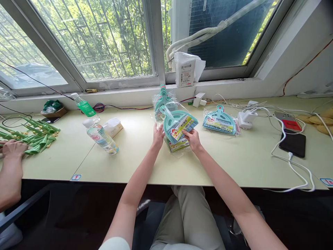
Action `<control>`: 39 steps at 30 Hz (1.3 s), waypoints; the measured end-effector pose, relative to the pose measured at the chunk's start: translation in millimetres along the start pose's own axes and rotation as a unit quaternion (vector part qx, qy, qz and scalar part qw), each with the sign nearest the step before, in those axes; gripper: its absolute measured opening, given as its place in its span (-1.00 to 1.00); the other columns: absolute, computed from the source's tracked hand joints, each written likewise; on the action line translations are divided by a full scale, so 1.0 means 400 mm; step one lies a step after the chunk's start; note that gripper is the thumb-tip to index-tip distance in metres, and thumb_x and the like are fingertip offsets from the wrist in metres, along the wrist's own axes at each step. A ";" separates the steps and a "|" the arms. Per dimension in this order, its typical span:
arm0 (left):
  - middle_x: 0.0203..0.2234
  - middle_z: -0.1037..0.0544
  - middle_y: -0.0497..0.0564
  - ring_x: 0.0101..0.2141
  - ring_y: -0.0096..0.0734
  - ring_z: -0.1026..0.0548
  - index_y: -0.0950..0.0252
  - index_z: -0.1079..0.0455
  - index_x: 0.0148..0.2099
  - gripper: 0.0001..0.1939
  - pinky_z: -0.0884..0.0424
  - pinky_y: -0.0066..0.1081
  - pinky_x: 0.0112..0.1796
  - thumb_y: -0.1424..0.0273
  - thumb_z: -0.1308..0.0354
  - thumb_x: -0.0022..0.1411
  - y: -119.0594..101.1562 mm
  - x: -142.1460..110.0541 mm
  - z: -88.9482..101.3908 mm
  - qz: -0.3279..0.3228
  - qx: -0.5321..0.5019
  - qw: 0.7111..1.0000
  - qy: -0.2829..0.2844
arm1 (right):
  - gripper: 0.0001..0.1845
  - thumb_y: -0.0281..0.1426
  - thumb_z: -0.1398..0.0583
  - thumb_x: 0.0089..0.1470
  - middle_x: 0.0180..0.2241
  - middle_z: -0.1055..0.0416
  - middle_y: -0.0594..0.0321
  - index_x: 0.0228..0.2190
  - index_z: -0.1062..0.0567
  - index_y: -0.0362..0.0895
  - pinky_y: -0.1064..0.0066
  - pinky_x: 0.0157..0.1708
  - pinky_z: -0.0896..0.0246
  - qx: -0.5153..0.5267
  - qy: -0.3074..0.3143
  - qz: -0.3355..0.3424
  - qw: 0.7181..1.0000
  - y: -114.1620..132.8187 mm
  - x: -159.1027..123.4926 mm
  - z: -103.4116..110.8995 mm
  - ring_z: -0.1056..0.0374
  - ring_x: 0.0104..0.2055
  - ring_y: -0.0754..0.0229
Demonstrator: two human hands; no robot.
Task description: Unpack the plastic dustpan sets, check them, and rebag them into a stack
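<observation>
A teal mini dustpan and brush set (179, 122) with a yellow label is tilted up in front of me. My right hand (191, 139) grips its lower right side, fingers closed at the label. At its left edge is my left hand (158, 136), closed around the side of the set or its clear wrap; the fingertips are partly hidden. Beneath and behind it, more teal sets in clear plastic (163, 99) lie stacked, handles toward the window. To the right, another wrapped dustpan and brush set (220, 121) lies on the table.
Two bottles, one green-labelled (87, 109) and one clear (102, 138), and a tissue pack (112, 127) are left. A co-worker's hand (15, 148) touches green stalks (39, 137). Right are white cables (279, 146), chargers (246, 119) and a phone (293, 144).
</observation>
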State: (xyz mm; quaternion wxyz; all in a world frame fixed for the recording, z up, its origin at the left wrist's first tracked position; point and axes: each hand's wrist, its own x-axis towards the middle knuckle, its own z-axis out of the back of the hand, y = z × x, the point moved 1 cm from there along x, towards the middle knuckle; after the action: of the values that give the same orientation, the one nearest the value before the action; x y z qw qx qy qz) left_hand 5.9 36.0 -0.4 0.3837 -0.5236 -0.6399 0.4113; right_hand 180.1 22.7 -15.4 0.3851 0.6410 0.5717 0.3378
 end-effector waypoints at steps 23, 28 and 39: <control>0.10 -0.49 0.20 0.16 0.05 -0.40 0.23 -0.38 0.12 -0.43 -0.24 0.10 0.19 0.16 -0.34 0.10 0.082 -0.084 -0.089 0.210 -0.076 0.932 0.284 | -0.54 -0.27 -0.39 -0.20 -0.13 -0.56 0.20 -0.20 -0.46 -0.07 0.26 -0.04 -0.46 0.063 -0.166 0.082 0.981 0.008 -0.007 0.006 -0.51 -0.09 0.11; 0.04 -0.52 0.14 0.10 -0.02 -0.45 0.22 -0.37 0.01 -0.47 -0.36 0.04 0.11 0.08 -0.34 0.07 0.038 -0.042 -0.071 0.147 -0.053 0.972 0.176 | -0.56 -0.28 -0.39 -0.22 -0.15 -0.56 0.20 -0.23 -0.46 -0.06 0.28 -0.09 -0.49 0.039 -0.128 0.066 0.989 0.013 -0.012 -0.006 -0.50 -0.07 0.09; -0.10 -0.56 0.08 -0.05 -0.13 -0.52 0.28 -0.34 0.00 -0.52 -0.39 -0.09 0.04 0.26 -0.33 0.04 0.040 -0.051 -0.048 0.059 0.002 0.995 0.074 | -0.60 -0.28 -0.36 -0.16 -0.13 -0.54 0.25 -0.24 -0.43 -0.05 0.31 -0.09 -0.48 0.007 -0.051 0.019 0.998 -0.032 -0.027 -0.031 -0.47 -0.03 0.12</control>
State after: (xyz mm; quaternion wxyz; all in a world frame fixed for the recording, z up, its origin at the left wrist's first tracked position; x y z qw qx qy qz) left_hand 32.2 20.1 -9.3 0.4058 -0.5888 -0.5768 0.3949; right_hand 161.7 13.9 -20.7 0.4027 0.6709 0.5414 0.3076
